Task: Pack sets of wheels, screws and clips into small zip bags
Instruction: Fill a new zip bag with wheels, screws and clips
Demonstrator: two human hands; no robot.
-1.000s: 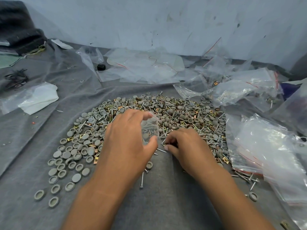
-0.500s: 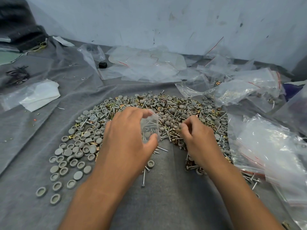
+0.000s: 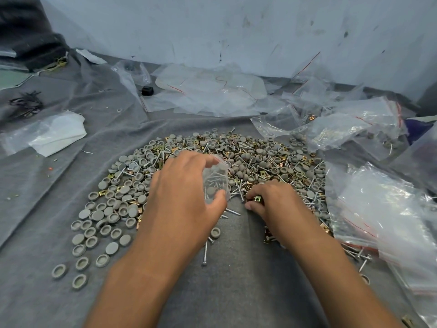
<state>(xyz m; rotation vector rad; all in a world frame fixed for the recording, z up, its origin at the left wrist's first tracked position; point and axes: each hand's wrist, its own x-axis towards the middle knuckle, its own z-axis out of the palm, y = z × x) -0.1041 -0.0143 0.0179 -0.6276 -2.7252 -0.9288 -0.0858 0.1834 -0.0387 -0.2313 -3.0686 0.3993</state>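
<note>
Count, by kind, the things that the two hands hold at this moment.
small zip bag, held in the left hand: 1
brass clip, pinched by the right hand: 1 visible
Total: 2
The screws and the wheel inside the bag are too blurred to count.

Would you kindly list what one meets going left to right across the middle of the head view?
White folded sheet → loose grey wheels → left hand → small zip bag → right hand → large plastic bags.
</note>
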